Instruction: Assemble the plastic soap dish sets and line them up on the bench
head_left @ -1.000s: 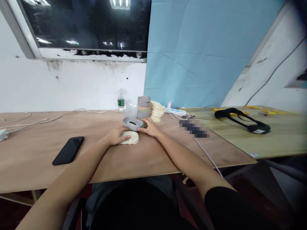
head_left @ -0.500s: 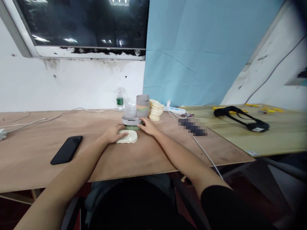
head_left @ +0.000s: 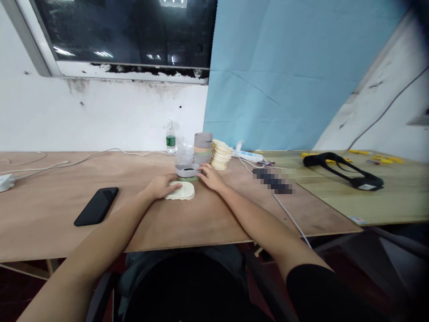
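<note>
At left hand (head_left: pixel 160 185), one cream piece (head_left: pixel 184 191)

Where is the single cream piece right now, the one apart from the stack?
In the head view, the cream piece lies on the table left of centre, partly under the left hand, nearer the person than the grey piece.

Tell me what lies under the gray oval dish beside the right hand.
A green piece shows along the front, beneath the gray oval dish; the rest of that green piece is covered.
</note>
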`<state>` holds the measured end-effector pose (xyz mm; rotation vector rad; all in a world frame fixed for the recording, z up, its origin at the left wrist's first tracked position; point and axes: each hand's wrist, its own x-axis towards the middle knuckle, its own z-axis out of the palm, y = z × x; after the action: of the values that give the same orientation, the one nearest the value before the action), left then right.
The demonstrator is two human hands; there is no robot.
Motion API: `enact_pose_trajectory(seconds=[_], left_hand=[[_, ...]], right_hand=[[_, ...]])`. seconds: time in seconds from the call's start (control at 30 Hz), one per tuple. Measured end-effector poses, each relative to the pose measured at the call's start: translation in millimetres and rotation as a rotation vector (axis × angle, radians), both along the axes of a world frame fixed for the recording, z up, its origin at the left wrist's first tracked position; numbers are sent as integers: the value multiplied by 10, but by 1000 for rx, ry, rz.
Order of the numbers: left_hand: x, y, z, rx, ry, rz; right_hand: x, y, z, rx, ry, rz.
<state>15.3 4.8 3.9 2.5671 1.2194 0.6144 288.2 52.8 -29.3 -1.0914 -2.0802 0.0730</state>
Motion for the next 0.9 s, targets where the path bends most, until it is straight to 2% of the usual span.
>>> enact_pose_trajectory(seconds=[0.37, 0.9], left_hand=[[3, 0, -9, 1, 13, -25], [-3, 6, -7, -14, 2, -37]], right_hand=[[0, -18, 53, 33, 82, 27], [5, -33, 61, 29, 34, 33]])
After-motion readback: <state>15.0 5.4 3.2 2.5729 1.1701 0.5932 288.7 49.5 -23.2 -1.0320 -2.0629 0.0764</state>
